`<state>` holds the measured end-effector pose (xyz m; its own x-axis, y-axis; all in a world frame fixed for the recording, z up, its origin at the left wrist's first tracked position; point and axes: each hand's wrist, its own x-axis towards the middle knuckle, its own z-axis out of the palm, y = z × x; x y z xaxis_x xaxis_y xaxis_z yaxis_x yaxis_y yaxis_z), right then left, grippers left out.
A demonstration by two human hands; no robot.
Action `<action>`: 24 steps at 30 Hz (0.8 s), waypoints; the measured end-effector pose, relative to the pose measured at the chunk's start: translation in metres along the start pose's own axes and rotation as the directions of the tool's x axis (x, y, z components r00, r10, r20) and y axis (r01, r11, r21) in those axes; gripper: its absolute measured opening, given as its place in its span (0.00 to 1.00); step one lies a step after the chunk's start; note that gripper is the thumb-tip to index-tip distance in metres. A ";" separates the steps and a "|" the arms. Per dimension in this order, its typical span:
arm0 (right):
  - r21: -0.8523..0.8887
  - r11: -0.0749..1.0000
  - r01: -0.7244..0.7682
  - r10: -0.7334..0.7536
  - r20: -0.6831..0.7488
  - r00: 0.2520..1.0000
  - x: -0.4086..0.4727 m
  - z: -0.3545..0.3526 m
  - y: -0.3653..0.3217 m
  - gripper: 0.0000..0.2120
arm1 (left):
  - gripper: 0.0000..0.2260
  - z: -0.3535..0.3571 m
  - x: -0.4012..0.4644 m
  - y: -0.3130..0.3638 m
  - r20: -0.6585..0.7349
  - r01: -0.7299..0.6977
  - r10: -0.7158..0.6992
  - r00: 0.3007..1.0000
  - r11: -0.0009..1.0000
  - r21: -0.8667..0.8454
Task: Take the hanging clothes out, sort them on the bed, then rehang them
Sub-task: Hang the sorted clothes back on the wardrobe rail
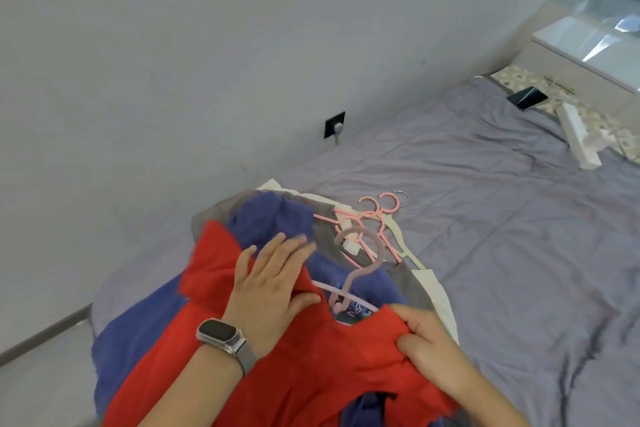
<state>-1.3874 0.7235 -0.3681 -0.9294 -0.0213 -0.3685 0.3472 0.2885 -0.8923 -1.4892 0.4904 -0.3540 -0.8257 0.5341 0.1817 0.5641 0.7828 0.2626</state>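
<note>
The red garment (311, 357) lies on top of a pile of clothes on the bed (502, 218), over a blue garment (273, 215). The left hand (273, 284) lies flat on it with straight fingers. The right hand (426, 340) pinches its shoulder beside the pale pink hanger (360, 270).
</note>
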 end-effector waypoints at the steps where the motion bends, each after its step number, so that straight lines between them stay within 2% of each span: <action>1: 0.093 0.994 -0.052 0.047 0.046 0.998 -0.002 -0.004 0.002 0.14 | 0.17 -0.002 0.000 -0.001 -0.005 -0.054 0.054 0.999 0.998 0.028; 3: 0.219 0.970 -0.110 0.094 0.083 0.992 0.001 -0.014 0.008 0.16 | 0.15 -0.005 -0.001 -0.003 0.056 -0.096 0.092 0.994 0.992 0.076; 5: 0.212 0.974 -0.083 0.077 0.035 0.996 0.017 -0.025 0.018 0.14 | 0.17 -0.006 -0.005 -0.006 0.126 -0.055 0.046 0.991 0.996 0.066; 6: 0.104 0.991 -0.085 0.091 -0.054 0.994 0.030 -0.029 0.028 0.12 | 0.19 -0.006 -0.008 -0.009 0.170 -0.007 0.001 0.986 0.999 0.032; 7: -0.086 0.988 -0.132 0.115 -0.176 0.978 0.045 -0.032 0.042 0.11 | 0.21 -0.005 -0.011 -0.013 0.219 0.041 -0.040 0.975 0.999 0.001; 8: -0.278 0.933 -0.230 0.153 -0.272 0.950 0.058 -0.032 0.051 0.15 | 0.22 -0.004 -0.016 -0.017 0.260 0.068 -0.063 0.964 0.998 -0.009; 9: -0.389 0.859 -0.332 0.224 -0.298 0.928 0.069 -0.028 0.059 0.24 | 0.23 -0.004 -0.020 -0.020 0.286 0.074 -0.069 0.956 0.997 -0.007; 10: -0.459 0.795 -0.396 0.309 -0.254 0.916 0.078 -0.022 0.065 0.32 | 0.25 -0.004 -0.023 -0.022 0.303 0.073 -0.068 0.951 0.997 -0.005; 11: -0.532 0.751 -0.390 0.354 -0.175 0.919 0.086 -0.016 0.072 0.39 | 0.27 -0.005 -0.026 -0.023 0.321 0.070 -0.066 0.945 0.998 -0.001; 12: -0.602 0.717 -0.352 0.369 -0.101 0.924 0.090 -0.009 0.075 0.41 | 0.28 -0.007 -0.030 -0.024 0.343 0.070 -0.068 0.937 0.998 0.006; 14: -0.699 0.665 -0.264 0.335 -0.037 0.942 0.093 0.000 0.079 0.40 | 0.26 -0.011 -0.037 -0.024 0.356 0.080 -0.079 0.931 0.997 0.012; 16: -0.659 0.726 -0.197 0.274 0.014 0.962 0.085 0.008 0.070 0.34 | 0.27 -0.019 -0.043 -0.023 0.328 0.090 -0.082 0.941 0.996 -0.009; 17: -0.566 0.802 -0.188 0.224 -0.007 0.975 0.080 0.012 0.067 0.25 | 0.28 -0.025 -0.046 -0.022 0.322 0.093 -0.082 0.943 0.996 -0.017; 18: -0.461 0.873 -0.159 0.148 -0.058 0.987 0.071 0.015 0.058 0.11 | 0.29 -0.032 -0.048 -0.023 0.319 0.093 -0.081 0.944 0.995 -0.025; 21: -0.211 0.974 -0.079 0.040 -0.180 0.983 0.046 0.018 0.025 0.17 | 0.26 -0.059 -0.051 -0.023 0.312 0.075 -0.055 0.948 0.996 -0.050; 24: 0.008 0.999 -0.052 0.053 -0.203 0.978 0.005 0.017 -0.025 0.10 | 0.29 -0.097 -0.052 -0.019 0.253 0.009 0.004 0.968 0.999 -0.049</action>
<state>-1.3988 0.6998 -0.3527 -0.9158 0.1883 -0.3547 0.3963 0.2816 -0.8739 -1.4565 0.4170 -0.2769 -0.7970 0.6007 -0.0626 0.5564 0.7707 0.3105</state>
